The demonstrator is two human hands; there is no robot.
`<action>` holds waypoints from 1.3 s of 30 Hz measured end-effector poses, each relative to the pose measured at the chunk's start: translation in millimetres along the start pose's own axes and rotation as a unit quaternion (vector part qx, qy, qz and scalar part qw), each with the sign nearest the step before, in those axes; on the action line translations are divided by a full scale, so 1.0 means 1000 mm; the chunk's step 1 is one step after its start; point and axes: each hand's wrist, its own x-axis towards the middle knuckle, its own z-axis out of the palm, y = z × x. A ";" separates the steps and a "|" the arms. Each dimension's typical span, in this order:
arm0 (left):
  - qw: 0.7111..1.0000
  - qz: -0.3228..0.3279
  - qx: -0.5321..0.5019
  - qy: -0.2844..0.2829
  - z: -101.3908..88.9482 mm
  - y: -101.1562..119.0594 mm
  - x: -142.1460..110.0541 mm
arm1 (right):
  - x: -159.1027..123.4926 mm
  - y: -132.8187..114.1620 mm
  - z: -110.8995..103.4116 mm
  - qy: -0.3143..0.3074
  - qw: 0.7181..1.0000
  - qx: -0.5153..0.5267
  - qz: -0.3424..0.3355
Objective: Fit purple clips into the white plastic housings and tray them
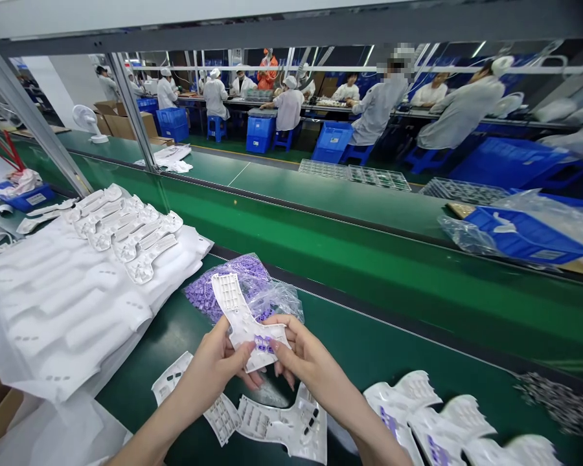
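A white plastic housing half (238,317), ribbed on its inner face, is held up over the green bench between both hands. Small purple pieces (263,343) sit in its wider lower end. My left hand (228,356) grips its left edge, the thumb on the inner face. On the other side my right hand (294,349) holds the right edge, its thumb tip by the purple pieces. Beneath the hands lie two more white housing halves (291,421). Just behind the held one rests a clear bag of purple pieces (208,291).
White housings (126,230) lie in rows on stacked white sheets (68,304) at left. Housings with purple pieces (432,421) and a pile of small dark parts (558,401) are at right. Behind a green ledge (320,239) stands a blue bin (525,233); co-workers sit farther back.
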 end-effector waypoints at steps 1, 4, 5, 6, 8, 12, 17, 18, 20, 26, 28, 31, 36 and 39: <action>1.000 0.002 0.007 -0.002 0.000 0.000 0.000 | 0.000 -0.001 0.000 0.005 1.000 0.000 0.011; 0.999 -0.003 0.043 0.011 0.002 0.000 0.000 | 0.002 0.002 0.001 0.030 0.999 -0.002 0.016; 0.998 -0.008 0.057 0.021 0.003 0.000 0.000 | 0.003 0.004 0.003 0.038 0.999 -0.001 0.010; 0.997 -0.014 0.070 0.032 0.004 -0.001 0.001 | 0.004 0.007 0.004 0.049 0.999 -0.001 0.002; 0.994 -0.017 0.091 0.050 0.005 -0.001 0.001 | 0.005 0.013 0.007 0.077 0.997 -0.009 -0.019; 0.995 -0.005 0.088 0.046 0.006 -0.002 0.002 | 0.003 0.016 0.011 0.116 0.992 -0.038 -0.042; 0.996 -0.005 0.077 0.047 0.006 0.000 0.001 | -0.002 0.009 0.006 0.040 0.998 0.019 -0.037; 0.996 -0.007 0.080 0.048 0.005 0.001 0.001 | -0.003 0.009 0.005 0.034 0.998 0.032 -0.044; 0.995 -0.010 0.087 0.049 0.005 0.001 0.001 | -0.002 0.011 0.006 0.042 0.997 0.045 -0.053; 0.996 0.000 0.080 0.046 0.006 0.000 0.001 | -0.001 0.006 0.007 0.059 0.997 0.047 -0.032; 0.998 -0.006 0.053 0.028 0.006 0.002 0.001 | -0.003 -0.002 0.005 0.035 0.998 0.059 -0.011; 1.000 -0.015 0.009 -0.007 0.006 0.007 -0.002 | -0.008 -0.012 -0.001 -0.010 0.995 0.104 0.002; 0.999 -0.011 -0.026 -0.041 0.005 0.013 -0.007 | -0.012 -0.017 -0.006 -0.028 0.990 0.138 0.009; 0.998 -0.022 -0.032 -0.041 0.006 0.012 -0.008 | -0.010 -0.015 -0.002 -0.016 0.990 0.137 0.015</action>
